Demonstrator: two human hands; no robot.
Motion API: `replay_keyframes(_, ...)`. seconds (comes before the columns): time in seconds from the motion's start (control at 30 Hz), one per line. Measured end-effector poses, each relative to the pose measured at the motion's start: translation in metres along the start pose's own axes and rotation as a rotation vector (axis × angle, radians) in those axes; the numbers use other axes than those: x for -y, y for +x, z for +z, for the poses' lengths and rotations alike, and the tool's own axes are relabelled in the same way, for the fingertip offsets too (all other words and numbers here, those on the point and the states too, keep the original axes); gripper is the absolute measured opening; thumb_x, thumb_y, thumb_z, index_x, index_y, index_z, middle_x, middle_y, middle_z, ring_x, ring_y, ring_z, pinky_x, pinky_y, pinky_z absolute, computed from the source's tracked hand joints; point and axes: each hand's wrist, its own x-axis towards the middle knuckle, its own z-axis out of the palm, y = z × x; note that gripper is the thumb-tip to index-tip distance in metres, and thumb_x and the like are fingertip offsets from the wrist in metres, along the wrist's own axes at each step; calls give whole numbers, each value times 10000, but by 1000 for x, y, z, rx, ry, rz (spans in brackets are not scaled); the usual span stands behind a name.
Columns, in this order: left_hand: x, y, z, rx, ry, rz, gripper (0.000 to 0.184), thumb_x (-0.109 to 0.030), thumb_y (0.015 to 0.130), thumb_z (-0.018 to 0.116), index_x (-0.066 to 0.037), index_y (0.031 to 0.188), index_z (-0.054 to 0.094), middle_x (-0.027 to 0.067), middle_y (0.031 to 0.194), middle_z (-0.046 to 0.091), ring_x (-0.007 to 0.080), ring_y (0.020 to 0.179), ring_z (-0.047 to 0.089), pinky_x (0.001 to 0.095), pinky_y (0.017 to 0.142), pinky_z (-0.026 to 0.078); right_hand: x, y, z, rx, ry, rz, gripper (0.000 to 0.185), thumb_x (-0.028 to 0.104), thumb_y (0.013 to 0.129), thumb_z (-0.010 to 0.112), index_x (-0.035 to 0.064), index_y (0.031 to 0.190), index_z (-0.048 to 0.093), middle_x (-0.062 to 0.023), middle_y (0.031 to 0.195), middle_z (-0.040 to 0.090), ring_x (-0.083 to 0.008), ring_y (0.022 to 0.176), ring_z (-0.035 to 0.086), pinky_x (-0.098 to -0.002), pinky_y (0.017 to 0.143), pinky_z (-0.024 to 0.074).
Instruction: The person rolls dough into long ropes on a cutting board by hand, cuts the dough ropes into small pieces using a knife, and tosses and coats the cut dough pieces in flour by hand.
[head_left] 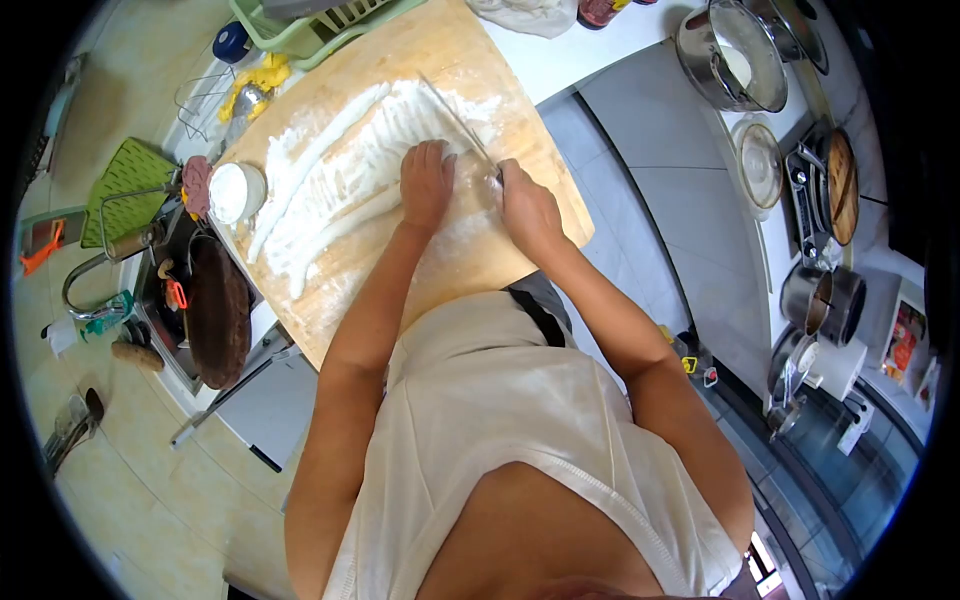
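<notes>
Gripping the long, thin metal knife (457, 118), right hand (532, 210) is angling it beside left hand (427, 185), whose bent fingers, best tucked clear, are steadying the nearer floury-white dough rope (343, 228) extending leftward.

The broad, pale wooden board (455, 40) has a smooth, matt surface with dry white powder across it. Two long white dough ropes (322, 155) on it look soft, matt and dusted. The long, thin knife (455, 118) has a metal blade with a dull sheen. Beyond the board's far edge, the light green basket (272, 32) is smooth plastic. Near its left edge, the round white tub (259, 187) holds matt powder, and the dark brown oval object (217, 315) looks rough. On the right-hand counter, the deep round pot (712, 82) is glossy metal. The sleeveless cream garment (490, 400) is creased cloth.
</notes>
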Motion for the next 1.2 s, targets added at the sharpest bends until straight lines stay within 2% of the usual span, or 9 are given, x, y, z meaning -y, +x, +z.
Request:
replay_keyframes(0.07, 4, 0, 0, 1, 16, 17, 206, -96, 843, 663, -24, 1031, 617, 145, 1032, 607, 344, 973, 569, 453, 868, 469, 6, -16, -2, 11, -95, -63, 199, 177, 930, 565, 8, 985, 476, -221, 828, 630, -415, 681, 662, -498, 598, 546)
replay_keyframes(0.2, 2, 4, -2, 51, 10, -12, 184, -85, 831, 667, -21, 993, 607, 138, 1014, 606, 340, 967, 568, 451, 866, 468, 9, -25, 6, 15, -169, -85, 153, 106, 910, 558, 1, 987, 478, -209, 796, 620, -367, 635, 677, -446, 533, 557)
replay_keyframes(0.4, 1, 7, -3, 31, 16, 16, 184, -82, 818, 679, -23, 977, 608, 132, 996, 605, 342, 964, 567, 450, 870, 463, 8, -11, 19, 41, -212, -57, 139, 89, 918, 535, -10, 998, 477, -242, 830, 633, -385, 645, 681, -446, 553, 565)
replay_keyframes(0.6, 0, -5, -13, -85, 97, -40, 256, -103, 828, 680, -19, 1064, 625, 138, 1032, 616, 334, 990, 572, 470, 893, 458, 6, 17, 32, 10, -150, -60, 161, 127, 930, 539, -1, 1005, 478, -254, 853, 639, -397, 678, 679, -471, 588, 562)
replay_keyframes(0.7, 1, -16, -14, -43, 28, -15, 280, -102, 825, 676, -20, 1089, 630, 142, 1042, 615, 338, 992, 571, 469, 893, 458, 15, 7, 16, -2, -87, -49, 172, 141, 929, 551, 4, 1005, 480, -249, 842, 636, -404, 678, 671, -483, 593, 555)
replay_keyframes(0.8, 0, -24, -12, -62, 53, 49, 240, -86, 810, 673, -23, 1037, 629, 141, 1045, 609, 344, 984, 568, 464, 887, 461, 24, -21, 8, 16, -122, -110, 182, 139, 924, 563, 0, 1008, 481, -244, 825, 629, -409, 669, 665, -490, 584, 549)
replay_keyframes(1.0, 0, -29, -8, -31, 16, 64, 186, -65, 779, 678, -27, 946, 604, 147, 1055, 602, 351, 970, 565, 467, 864, 470, 23, -40, 17, 67, -155, -58, 192, 116, 918, 555, -20, 1033, 483, -239, 825, 629, -400, 652, 667, -472, 566, 558)
replay_keyframes(1.2, 2, -30, -10, -65, 27, 104, 180, -48, 785, 667, -25, 956, 615, 155, 1069, 605, 349, 1000, 573, 464, 882, 476, 14, -29, 36, 68, -137, -44, 188, 133, 941, 527, -20, 1042, 486, -260, 858, 645, -424, 703, 673, -492, 622, 557)
